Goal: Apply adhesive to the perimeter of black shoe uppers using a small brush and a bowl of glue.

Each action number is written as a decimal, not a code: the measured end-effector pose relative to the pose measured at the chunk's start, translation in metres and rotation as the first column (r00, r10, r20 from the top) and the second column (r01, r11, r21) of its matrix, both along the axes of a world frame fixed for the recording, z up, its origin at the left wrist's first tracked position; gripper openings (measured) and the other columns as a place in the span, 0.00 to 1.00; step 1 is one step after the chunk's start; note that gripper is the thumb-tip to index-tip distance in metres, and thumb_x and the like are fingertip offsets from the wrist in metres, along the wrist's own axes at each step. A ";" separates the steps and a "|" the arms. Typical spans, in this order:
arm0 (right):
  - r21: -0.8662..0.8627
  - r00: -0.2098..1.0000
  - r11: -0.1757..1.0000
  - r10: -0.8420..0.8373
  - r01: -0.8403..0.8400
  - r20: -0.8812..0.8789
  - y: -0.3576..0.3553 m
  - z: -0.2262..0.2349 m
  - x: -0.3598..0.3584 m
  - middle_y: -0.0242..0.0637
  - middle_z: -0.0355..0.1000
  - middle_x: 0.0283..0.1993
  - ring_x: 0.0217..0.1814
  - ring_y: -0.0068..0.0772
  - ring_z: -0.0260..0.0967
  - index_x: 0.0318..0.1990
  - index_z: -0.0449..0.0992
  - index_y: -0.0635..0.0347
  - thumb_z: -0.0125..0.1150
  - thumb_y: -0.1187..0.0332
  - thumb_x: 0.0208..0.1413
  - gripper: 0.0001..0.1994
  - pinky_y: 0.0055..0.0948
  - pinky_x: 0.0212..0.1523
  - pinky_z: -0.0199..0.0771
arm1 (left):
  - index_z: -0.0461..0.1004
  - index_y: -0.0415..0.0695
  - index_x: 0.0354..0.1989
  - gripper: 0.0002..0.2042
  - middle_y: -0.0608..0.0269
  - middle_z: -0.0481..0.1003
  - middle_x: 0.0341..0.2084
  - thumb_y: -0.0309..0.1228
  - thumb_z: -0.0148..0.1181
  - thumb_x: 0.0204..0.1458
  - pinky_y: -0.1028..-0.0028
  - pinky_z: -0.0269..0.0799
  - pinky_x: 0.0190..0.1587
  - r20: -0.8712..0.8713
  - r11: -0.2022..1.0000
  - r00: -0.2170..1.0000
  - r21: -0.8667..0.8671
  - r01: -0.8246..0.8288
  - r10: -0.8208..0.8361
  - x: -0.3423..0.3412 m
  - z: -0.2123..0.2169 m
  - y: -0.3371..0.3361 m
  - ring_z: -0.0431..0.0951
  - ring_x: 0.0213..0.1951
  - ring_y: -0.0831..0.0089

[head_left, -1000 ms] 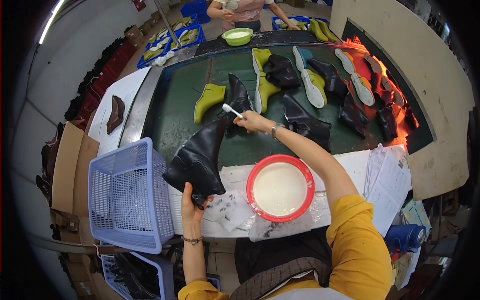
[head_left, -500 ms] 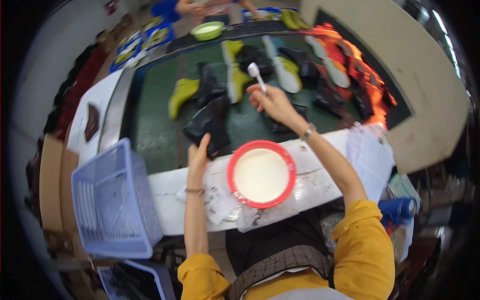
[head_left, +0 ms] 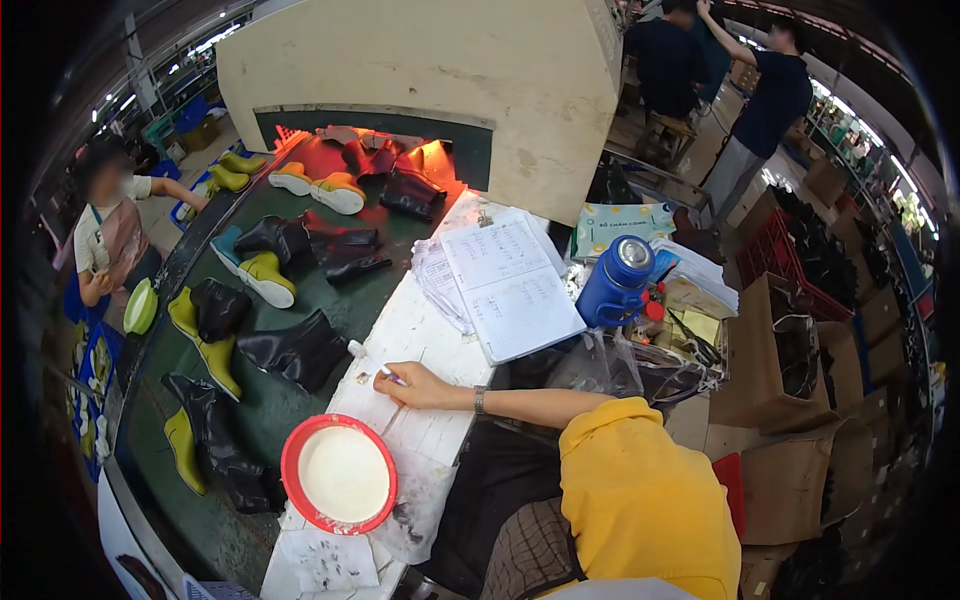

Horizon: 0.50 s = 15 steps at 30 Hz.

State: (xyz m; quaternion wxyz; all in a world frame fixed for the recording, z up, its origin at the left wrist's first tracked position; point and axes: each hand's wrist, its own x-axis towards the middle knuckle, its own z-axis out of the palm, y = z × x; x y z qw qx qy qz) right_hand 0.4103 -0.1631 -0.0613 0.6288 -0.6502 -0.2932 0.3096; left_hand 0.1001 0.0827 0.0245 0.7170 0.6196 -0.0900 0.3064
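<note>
My right hand point(head_left: 418, 388) is closed around a small white-headed brush point(head_left: 357, 349), held low over the white ledge point(head_left: 425, 350). Beside it on the ledge sits a red-rimmed bowl point(head_left: 345, 475) of creamy white liquid. My left hand is outside the picture. Across the ledge, on the dark green belt point(head_left: 290, 385), a black boot upper point(head_left: 295, 348) lies nearest to the brush. Another black boot upper point(head_left: 222, 445) rests left of the bowl, with a yellow-green sole point(head_left: 183, 450) next to it. More soles and uppers, such as a teal and yellow sole point(head_left: 255, 268), lie farther up the belt.
A beige oven-like housing point(head_left: 400, 80) with a glowing red opening spans the belt's far end. An open notebook point(head_left: 510, 285) and a blue flask point(head_left: 615, 280) stand right of the belt. Cardboard boxes point(head_left: 770, 370) are at right. Across the belt is a person point(head_left: 120, 220).
The view has swung to the right. My right hand, with the brush, has come back from over the belt to the ledge by the bowl. My left hand, earlier on a black boot, has left the picture.
</note>
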 end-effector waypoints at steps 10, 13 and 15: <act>-0.014 0.980 0.998 0.056 -0.054 0.189 0.006 -0.003 -0.002 0.30 0.72 0.22 0.23 0.17 0.67 0.42 0.78 0.63 0.61 0.62 0.67 0.11 0.25 0.26 0.67 | 0.74 0.32 0.55 0.17 0.48 0.79 0.45 0.28 0.62 0.61 0.67 0.76 0.48 0.448 0.838 0.748 0.006 0.545 -0.489 -0.089 -0.006 0.031 0.79 0.45 0.62; -0.008 0.975 0.994 0.112 -0.112 0.190 0.016 -0.011 -0.004 0.32 0.75 0.25 0.24 0.17 0.68 0.41 0.78 0.63 0.61 0.63 0.66 0.10 0.26 0.28 0.69 | 0.76 0.33 0.54 0.15 0.48 0.79 0.43 0.27 0.62 0.61 0.68 0.76 0.46 0.552 0.786 0.637 0.054 0.616 -0.538 -0.141 -0.004 0.020 0.79 0.43 0.62; 0.148 0.895 0.988 -0.094 0.032 0.436 0.014 -0.029 0.007 0.33 0.76 0.27 0.27 0.17 0.70 0.42 0.79 0.63 0.62 0.65 0.66 0.10 0.25 0.29 0.70 | 0.77 0.33 0.53 0.14 0.48 0.80 0.42 0.27 0.61 0.62 0.68 0.77 0.45 0.603 0.761 0.568 0.104 0.640 -0.560 -0.182 0.004 0.006 0.80 0.42 0.63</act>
